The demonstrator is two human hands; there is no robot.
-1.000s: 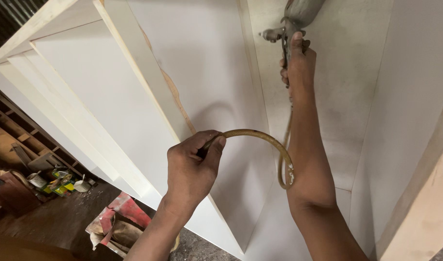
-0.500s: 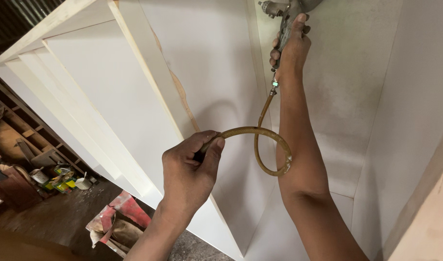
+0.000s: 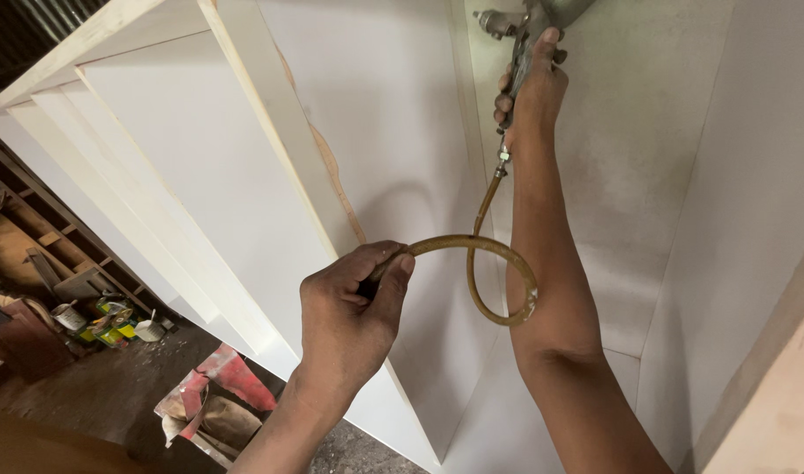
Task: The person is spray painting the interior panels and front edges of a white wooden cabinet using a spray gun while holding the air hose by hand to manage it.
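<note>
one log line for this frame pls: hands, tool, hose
right hand: gripping spray gun, raised inside white cabinet | left hand: pinching looped air hose | floor: paint tins

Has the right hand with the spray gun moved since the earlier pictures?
Yes. The right hand has carried the spray gun upward and a little left, toward the back corner of the white cabinet. The left hand holds the hose.
</note>
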